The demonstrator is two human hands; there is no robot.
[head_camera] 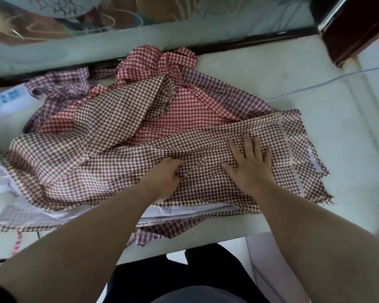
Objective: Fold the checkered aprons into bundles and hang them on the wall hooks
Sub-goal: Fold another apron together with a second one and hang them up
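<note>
Pressing flat on the brown checkered apron [206, 182], the right hand [249, 167] spreads its fingers wide and straight, cloth directly beneath them. Just beside it, the left hand [164, 178] curls its fingers into a fold of that apron, fingertips buried in the cloth. The apron lies over a red checkered apron [184, 110] and a largely covered purple checkered apron [59, 86] on the pale table [271, 68].

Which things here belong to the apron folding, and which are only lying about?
For the job: brown checkered apron, pressed by right hand, gripped by left hand; red checkered apron; purple checkered apron.
Lying about: power strip, thin cable.
</note>
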